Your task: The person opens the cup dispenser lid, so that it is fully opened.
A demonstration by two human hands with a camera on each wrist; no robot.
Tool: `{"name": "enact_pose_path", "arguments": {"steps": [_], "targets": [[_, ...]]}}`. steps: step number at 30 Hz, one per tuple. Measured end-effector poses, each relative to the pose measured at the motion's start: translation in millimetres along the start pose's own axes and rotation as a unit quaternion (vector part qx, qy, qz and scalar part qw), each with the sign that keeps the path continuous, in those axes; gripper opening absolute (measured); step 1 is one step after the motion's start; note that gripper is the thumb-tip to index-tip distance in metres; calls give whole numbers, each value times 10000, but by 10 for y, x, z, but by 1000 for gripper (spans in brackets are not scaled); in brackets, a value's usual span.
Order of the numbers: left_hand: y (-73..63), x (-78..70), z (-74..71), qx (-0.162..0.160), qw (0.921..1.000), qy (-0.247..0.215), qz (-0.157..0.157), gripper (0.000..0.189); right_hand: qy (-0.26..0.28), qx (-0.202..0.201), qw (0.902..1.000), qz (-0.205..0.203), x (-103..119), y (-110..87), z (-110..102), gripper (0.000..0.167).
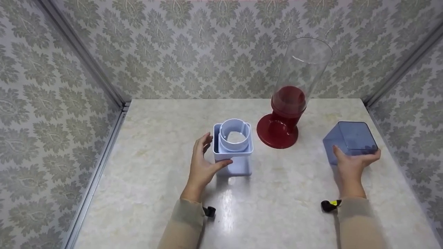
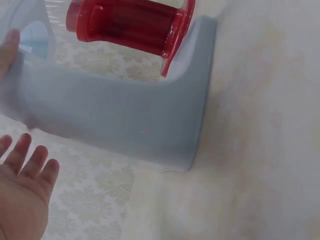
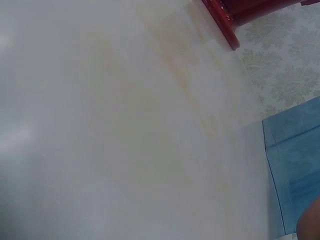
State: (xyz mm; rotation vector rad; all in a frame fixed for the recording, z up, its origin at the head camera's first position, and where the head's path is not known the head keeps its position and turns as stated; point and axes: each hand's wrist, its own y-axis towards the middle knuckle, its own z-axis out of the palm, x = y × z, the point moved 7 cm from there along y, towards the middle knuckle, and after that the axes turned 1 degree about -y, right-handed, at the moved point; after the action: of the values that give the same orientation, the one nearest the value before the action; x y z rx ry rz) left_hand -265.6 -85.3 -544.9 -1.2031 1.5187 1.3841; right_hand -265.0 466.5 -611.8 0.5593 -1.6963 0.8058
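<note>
A pale blue stand (image 1: 233,160) with a square, open top and a round collar (image 1: 234,135) stands upright near the middle of the table. Beside it is my left hand (image 1: 204,166), its thumb at the stand's front and its fingers spread along the left side. The left wrist view shows the straight fingers (image 2: 35,167) apart from the stand's body (image 2: 120,107). Farther right, my right hand (image 1: 353,166) grips a translucent blue square container (image 1: 356,136), thumb on its left side and fingers round the right. Only part of that container (image 3: 300,155) appears in the right wrist view.
Behind and between the hands stands a red pedestal (image 1: 277,133) with a tall clear cylinder (image 1: 306,65) on top. Patterned panels (image 1: 221,52) enclose the table (image 1: 148,180) at the back and both sides.
</note>
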Motion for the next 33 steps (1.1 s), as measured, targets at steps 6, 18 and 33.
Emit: {"name": "enact_pose_path", "arguments": {"steps": [6,18,33], "targets": [[-70,-25,-74,-474,9982,1,361,81,-111,20,9998,134,-12,2,-17,149],[6,79,-344,-965,9946,-88,361,57,384,239,9990,58,12,-58,32,147],[87,124,-503,-1238,9917,-123,316,54,177,239,9995,78,17,-49,14,149]]}}
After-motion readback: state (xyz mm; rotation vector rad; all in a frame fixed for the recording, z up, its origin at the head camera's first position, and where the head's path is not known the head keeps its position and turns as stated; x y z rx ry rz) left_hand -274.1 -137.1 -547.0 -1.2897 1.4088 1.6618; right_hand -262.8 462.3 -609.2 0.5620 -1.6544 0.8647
